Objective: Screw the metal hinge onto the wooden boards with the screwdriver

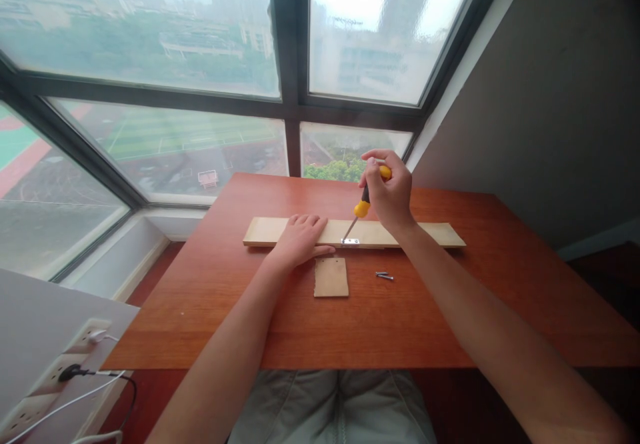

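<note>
A long pale wooden board (430,233) lies across a reddish wooden table (240,324). My left hand (299,239) lies flat on the board, fingers stretched out, pressing it down. My right hand (389,192) is closed round the handle of a yellow and black screwdriver (361,208). The screwdriver's tip rests on a small metal bracket (350,241) at the board's near edge. A small square piece of wood (331,277) lies just in front of the board, below the bracket. Loose screws (384,275) lie on the table to its right.
Large windows (200,131) stand behind the table's far edge, and a grey wall (550,97) runs along the right. A power strip (65,364) with a white cable and a black cable plugged in sits at the lower left. My lap shows below the table's near edge.
</note>
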`<act>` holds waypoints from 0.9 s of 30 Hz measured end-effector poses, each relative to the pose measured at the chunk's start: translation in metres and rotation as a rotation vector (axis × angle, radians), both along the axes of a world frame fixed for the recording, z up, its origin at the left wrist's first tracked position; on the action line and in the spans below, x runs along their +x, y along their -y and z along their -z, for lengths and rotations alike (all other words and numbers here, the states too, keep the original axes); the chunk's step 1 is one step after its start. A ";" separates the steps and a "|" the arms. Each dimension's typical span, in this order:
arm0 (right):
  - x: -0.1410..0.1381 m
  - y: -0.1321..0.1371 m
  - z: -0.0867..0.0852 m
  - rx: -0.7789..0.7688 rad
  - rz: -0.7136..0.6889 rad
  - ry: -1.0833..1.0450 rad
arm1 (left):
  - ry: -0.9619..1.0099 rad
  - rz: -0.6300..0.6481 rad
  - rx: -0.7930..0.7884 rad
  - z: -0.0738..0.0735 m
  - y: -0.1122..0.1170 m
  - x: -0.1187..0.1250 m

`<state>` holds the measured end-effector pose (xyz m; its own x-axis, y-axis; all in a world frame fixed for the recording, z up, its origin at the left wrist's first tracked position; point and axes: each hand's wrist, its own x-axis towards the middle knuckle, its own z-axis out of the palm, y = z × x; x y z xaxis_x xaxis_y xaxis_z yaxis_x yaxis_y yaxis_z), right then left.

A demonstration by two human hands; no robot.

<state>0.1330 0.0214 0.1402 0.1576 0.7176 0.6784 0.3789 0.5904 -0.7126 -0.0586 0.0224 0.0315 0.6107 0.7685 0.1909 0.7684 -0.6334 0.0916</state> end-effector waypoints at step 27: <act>0.009 0.016 -0.055 -0.331 0.438 1.134 | 0.012 -0.013 0.011 0.002 -0.001 0.002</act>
